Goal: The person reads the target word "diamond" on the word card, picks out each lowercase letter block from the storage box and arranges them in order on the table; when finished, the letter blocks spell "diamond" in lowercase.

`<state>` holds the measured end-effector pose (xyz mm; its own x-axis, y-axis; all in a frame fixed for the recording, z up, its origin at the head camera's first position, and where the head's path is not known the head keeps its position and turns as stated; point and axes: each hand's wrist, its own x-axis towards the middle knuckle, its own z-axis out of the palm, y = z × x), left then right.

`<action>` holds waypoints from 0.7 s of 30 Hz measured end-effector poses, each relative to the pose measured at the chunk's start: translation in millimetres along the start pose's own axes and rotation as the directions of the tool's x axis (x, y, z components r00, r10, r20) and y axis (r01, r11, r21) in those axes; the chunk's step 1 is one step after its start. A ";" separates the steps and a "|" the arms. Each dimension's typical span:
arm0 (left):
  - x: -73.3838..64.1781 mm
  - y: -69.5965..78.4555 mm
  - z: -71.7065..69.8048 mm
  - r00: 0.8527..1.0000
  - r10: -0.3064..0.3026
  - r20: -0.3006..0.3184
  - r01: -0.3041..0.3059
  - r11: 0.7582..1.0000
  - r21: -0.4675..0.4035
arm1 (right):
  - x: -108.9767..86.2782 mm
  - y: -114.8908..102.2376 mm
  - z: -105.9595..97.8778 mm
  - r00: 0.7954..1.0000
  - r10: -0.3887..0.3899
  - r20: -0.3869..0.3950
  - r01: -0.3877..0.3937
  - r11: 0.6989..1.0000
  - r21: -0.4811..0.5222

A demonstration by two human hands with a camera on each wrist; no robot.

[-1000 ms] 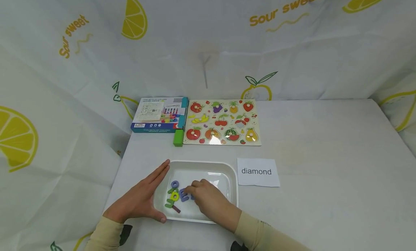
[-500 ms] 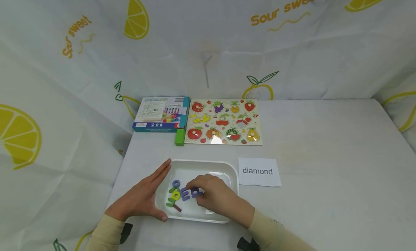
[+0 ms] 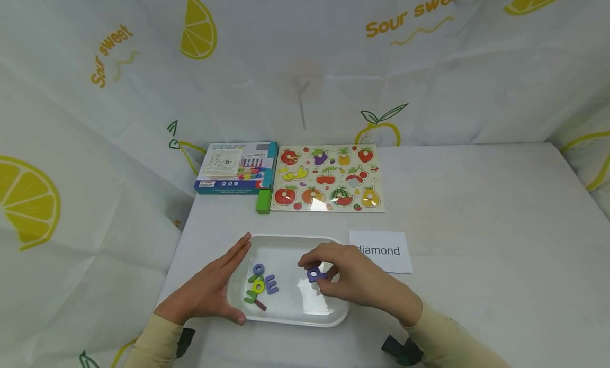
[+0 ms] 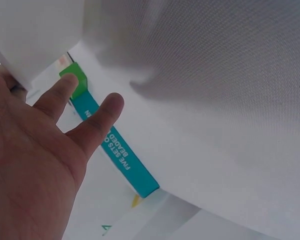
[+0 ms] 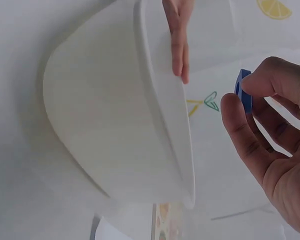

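My right hand [image 3: 359,277] pinches a blue-purple letter piece [image 3: 313,275] between thumb and fingers, above the right half of the white tray [image 3: 290,322]. The right wrist view shows this blue letter edge-on, off the tray floor. Spread along the tray's left side, my left hand [image 3: 202,291] has its fingers straight at the far corner and its thumb at the near one. Inside the tray's left half lie a purple ring-shaped letter [image 3: 258,269], a purple E-like letter [image 3: 272,285], a yellow letter [image 3: 258,287], green letters [image 3: 250,297] and a brownish stick-shaped piece [image 3: 260,305].
A card [image 3: 397,259] reading "diamond" lies right of the tray, partly behind my right hand. Farther back are a fruit puzzle board [image 3: 350,167], a boxed bead set [image 3: 224,167] and a green block [image 3: 263,202]. A patterned cloth [image 3: 295,50] hangs behind the table.
My right hand has moved right from beside the E-like letter, lifting the blue-purple letter out of the group. It now overlaps the card's corner. The left hand has stayed put.
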<state>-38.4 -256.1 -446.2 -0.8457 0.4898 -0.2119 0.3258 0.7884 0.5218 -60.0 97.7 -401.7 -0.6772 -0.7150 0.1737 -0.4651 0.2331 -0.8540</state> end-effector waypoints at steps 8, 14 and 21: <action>0.8 -0.5 0.6 1.000 0.013 0.001 -0.013 1.000 0.021 | -26.8 5.0 -29.3 0.998 -0.063 -0.027 0.059 0.992 -0.107; 1.2 -1.0 1.4 1.000 0.022 -0.007 -0.022 1.000 0.019 | -56.6 20.1 -44.7 0.986 -0.143 -0.085 0.121 0.968 -0.220; 1.0 -0.8 1.3 1.000 0.017 -0.008 -0.016 1.000 0.014 | -87.6 42.7 -42.8 0.994 -0.060 -0.093 0.021 0.926 -0.377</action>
<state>-39.0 -255.7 -448.0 -0.8437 0.4997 -0.1963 0.3457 0.7854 0.5134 -44.9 198.5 -432.4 -0.6982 -0.6631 0.2697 -0.6595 0.4493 -0.6026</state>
